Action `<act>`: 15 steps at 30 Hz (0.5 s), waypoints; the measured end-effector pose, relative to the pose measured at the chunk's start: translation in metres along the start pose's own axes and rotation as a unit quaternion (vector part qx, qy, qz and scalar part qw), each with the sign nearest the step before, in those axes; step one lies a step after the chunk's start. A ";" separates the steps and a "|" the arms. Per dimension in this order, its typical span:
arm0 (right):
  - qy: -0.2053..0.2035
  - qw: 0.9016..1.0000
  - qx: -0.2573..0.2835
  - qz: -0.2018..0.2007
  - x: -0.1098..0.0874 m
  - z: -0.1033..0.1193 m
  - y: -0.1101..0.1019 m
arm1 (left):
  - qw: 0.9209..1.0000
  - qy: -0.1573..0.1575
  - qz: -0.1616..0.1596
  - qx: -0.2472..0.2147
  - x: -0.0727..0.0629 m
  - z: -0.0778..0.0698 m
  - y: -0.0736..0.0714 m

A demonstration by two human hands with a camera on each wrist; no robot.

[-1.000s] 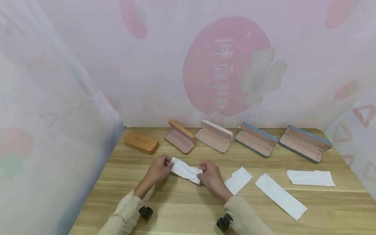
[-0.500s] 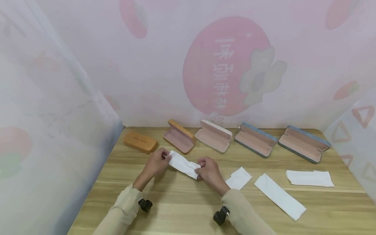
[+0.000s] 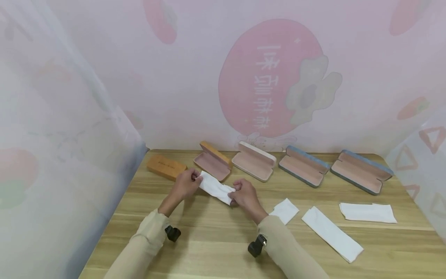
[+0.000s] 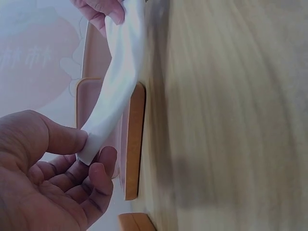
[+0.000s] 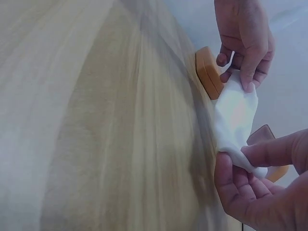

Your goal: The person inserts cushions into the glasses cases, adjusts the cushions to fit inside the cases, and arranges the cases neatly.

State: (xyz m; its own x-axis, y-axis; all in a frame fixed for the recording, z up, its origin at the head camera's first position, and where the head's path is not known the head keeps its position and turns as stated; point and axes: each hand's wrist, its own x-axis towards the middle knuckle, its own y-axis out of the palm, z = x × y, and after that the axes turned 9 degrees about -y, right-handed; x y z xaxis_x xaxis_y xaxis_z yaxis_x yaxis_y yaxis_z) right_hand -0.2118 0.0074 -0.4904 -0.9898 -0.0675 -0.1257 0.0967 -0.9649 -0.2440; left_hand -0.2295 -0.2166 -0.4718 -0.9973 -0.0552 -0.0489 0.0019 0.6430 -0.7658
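Observation:
A folded white cloth (image 3: 215, 187) is stretched between both hands, above the wooden table. The left hand (image 3: 186, 183) pinches its left end between thumb and fingers, as the left wrist view also shows. At the opposite end, the right hand (image 3: 244, 195) grips the cloth, thumb on top and fingers beneath. Just behind the cloth stands an orange glasses case (image 3: 210, 166) with its lid up and a pink lining. A closed orange glasses case (image 3: 166, 166) lies beside the left hand.
Farther right stand a white glasses case (image 3: 252, 166) and two blue glasses cases (image 3: 301, 171), (image 3: 359, 176), all with lids raised. Folded white cloths (image 3: 332, 233) lie at the table's right, one of them (image 3: 285, 211) near the right forearm. A patterned curtain (image 3: 181, 97) hangs behind the table.
Both hands have carried the stretched cloth away from the body and slightly left, up to the front of the raised-lid orange case. The cases and other cloths stay put.

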 end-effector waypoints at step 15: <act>0.012 1.000 0.019 -0.021 0.026 0.009 0.013 | 1.000 -0.014 0.018 -0.017 0.027 0.000 -0.011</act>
State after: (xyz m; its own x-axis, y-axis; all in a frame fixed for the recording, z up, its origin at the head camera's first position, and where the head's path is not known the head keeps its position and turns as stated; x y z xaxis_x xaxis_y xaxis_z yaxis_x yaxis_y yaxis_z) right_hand -0.2369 -0.0092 -0.4885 -0.9901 -0.0206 -0.1387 0.0502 -0.9756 -0.2135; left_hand -0.2567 -0.2253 -0.4650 -0.9942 -0.0532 -0.0939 0.0341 0.6709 -0.7408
